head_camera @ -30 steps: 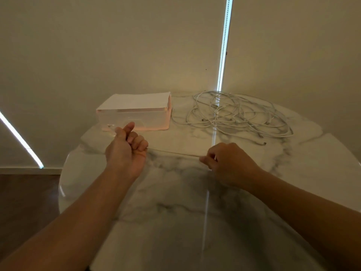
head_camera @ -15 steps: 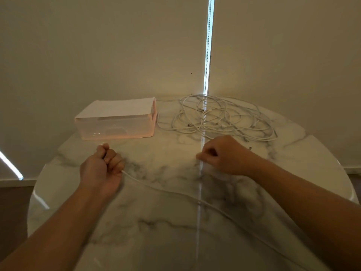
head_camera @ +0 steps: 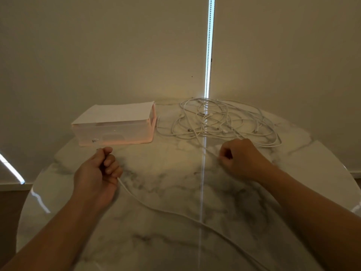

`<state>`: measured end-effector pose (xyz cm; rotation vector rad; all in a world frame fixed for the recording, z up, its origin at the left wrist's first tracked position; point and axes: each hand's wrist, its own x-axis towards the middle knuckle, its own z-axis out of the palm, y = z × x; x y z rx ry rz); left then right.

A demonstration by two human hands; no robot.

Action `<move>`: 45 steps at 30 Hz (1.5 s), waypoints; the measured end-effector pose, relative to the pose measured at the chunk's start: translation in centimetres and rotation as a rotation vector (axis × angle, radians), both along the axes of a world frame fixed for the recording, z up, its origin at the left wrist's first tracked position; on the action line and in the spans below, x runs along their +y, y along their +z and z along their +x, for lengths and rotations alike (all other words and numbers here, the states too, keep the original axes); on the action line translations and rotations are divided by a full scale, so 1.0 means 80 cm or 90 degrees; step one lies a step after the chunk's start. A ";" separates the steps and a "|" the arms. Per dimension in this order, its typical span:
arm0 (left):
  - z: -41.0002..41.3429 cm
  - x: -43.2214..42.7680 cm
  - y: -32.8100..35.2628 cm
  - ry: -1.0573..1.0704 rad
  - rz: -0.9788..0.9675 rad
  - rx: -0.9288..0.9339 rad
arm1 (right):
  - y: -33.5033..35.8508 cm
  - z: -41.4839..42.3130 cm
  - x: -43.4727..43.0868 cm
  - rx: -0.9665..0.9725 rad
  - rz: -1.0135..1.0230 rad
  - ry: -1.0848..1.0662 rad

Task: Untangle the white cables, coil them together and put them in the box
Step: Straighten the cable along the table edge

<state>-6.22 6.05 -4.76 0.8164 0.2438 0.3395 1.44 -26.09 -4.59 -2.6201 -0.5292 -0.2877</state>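
Round marble counter point(head_camera: 166, 182), dim light. Left hand point(head_camera: 97, 173), lower-left centre of the frame: a fist closed round a white cable point(head_camera: 156, 209), thumb on top. The cable leaves the underside of the fist and lies slack on the counter, curving to the lower right, where it passes under the right forearm. Right hand point(head_camera: 242, 159), right of centre: fingers curled, thumb and forefinger pinching a thin strand point(head_camera: 209, 150) that runs up to the tangle of white cables point(head_camera: 220, 122). Cannot tell whether strand and cable are one. The tangle lies loose at the far centre-right of the counter. Translucent pinkish box point(head_camera: 115, 133) sits far left, just beside the tangle, with a white sheet point(head_camera: 115, 113) on top.
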 end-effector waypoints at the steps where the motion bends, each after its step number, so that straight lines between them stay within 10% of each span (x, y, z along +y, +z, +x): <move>1: 0.000 0.000 0.000 0.001 0.001 -0.003 | 0.001 -0.007 0.006 0.009 0.020 0.021; 13: -0.004 -0.004 0.004 -0.014 0.036 -0.010 | 0.029 -0.041 0.039 0.200 0.351 0.243; 22: -0.006 -0.017 0.008 0.010 0.075 -0.009 | 0.046 -0.036 0.091 -0.044 0.201 0.246; 27: -0.011 -0.020 0.011 -0.006 0.110 -0.037 | 0.069 -0.059 0.149 0.047 0.326 0.302; 36: -0.020 -0.021 0.017 -0.024 0.165 -0.025 | 0.054 -0.092 0.233 0.266 0.570 0.181; 45: -0.031 -0.024 0.025 -0.062 0.163 -0.005 | 0.042 -0.097 0.259 0.201 0.511 0.111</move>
